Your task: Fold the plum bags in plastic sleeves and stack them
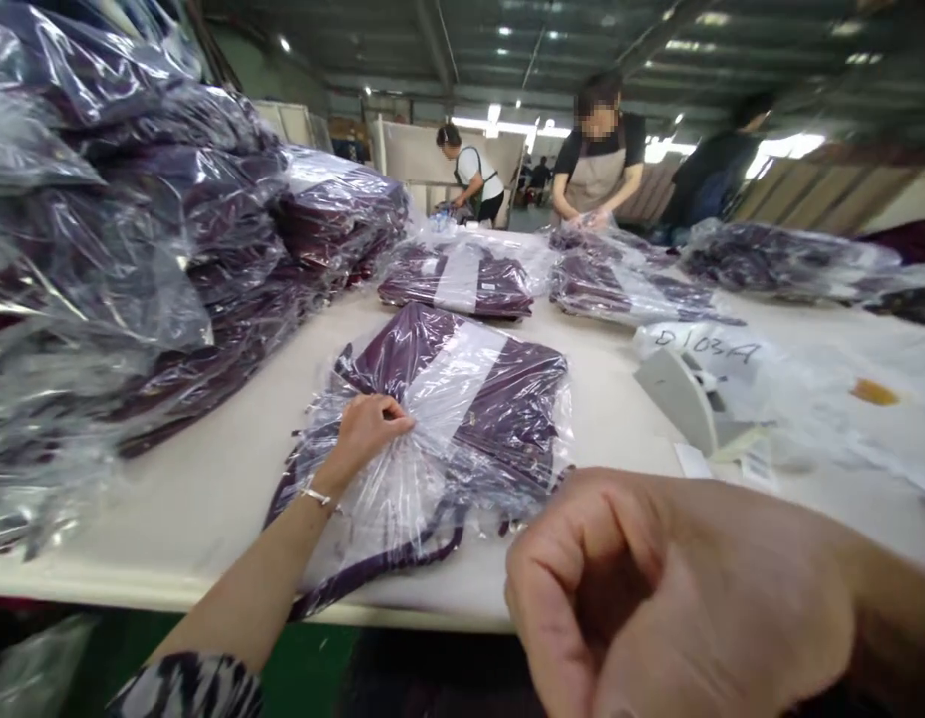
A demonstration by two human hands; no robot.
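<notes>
A folded dark purple garment in a clear plastic bag lies on the white table in front of me. My left hand is closed, pinching the plastic at the bag's near left side; a thin bracelet sits on that wrist. Purple cords trail out of the bag toward the table's front edge. My right hand is close to the camera at lower right, fingers curled into a loose fist with nothing visible in them.
A tall heap of bagged purple garments fills the left side. More bagged garments lie further back. A white bag marked with writing and a grey tape dispenser sit at right. Several people work at the far end.
</notes>
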